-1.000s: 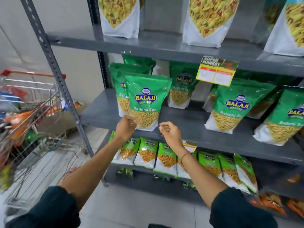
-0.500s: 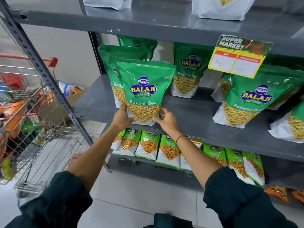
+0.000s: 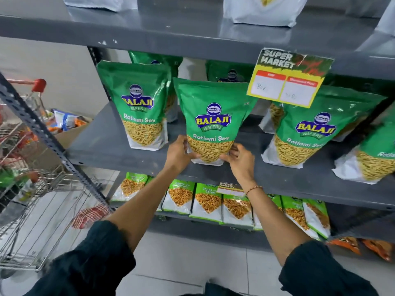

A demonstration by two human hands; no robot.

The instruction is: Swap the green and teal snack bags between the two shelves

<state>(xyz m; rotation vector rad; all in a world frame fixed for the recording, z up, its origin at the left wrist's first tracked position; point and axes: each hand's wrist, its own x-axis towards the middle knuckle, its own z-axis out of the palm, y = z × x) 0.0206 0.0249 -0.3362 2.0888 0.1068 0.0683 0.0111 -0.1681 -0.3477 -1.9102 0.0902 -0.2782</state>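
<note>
A green Ratlami Sev bag (image 3: 210, 116) stands upright near the front of the grey middle shelf (image 3: 119, 144). My left hand (image 3: 179, 153) grips its lower left corner and my right hand (image 3: 240, 160) grips its lower right corner. A second green bag (image 3: 139, 105) stands to its left, apart from it. More green bags (image 3: 314, 129) stand to the right and behind. White-bottomed bags (image 3: 263, 11) sit on the upper shelf, their tops cut off by the frame.
A yellow price tag (image 3: 286, 80) hangs from the upper shelf edge just right of the held bag. Small green packets (image 3: 208, 202) line the lower shelf. A wire shopping cart (image 3: 32, 189) with goods stands at left, beside the slanted shelf upright (image 3: 49, 137).
The bag I hold has slid to the right along the middle shelf, away from the bag it stood in front of. Both hands moved with it and the view came closer.
</note>
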